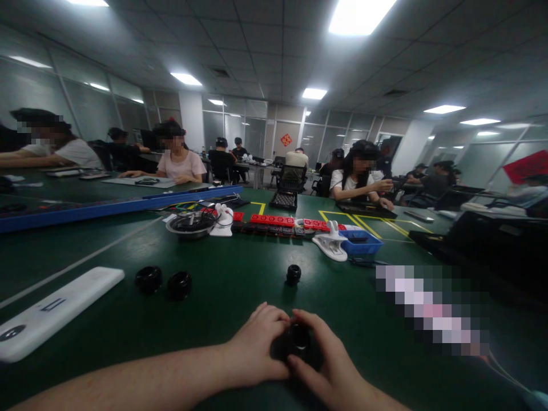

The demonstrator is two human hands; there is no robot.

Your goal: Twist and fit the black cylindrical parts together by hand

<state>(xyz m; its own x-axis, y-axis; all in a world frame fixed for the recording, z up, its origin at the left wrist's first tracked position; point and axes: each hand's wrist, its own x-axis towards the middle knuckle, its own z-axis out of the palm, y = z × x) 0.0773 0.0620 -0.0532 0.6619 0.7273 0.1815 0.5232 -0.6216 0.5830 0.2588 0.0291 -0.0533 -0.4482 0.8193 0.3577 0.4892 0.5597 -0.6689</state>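
My left hand and my right hand meet low in the middle of the head view. Between them is a glossy black round fitting with a hole in its top. The right thumb and fingers curve around its right side, while the left fingers and thumb close on the left side; its lower part is shaded and partly hidden. A smaller black fitting stands on the table just beyond the hands. Two more round black fittings, one beside the other, sit to the left.
A long white device lies at left on the green table. Farther back are a metal bowl, red parts strips, a white clip and a blue bin. Several people work at tables beyond.
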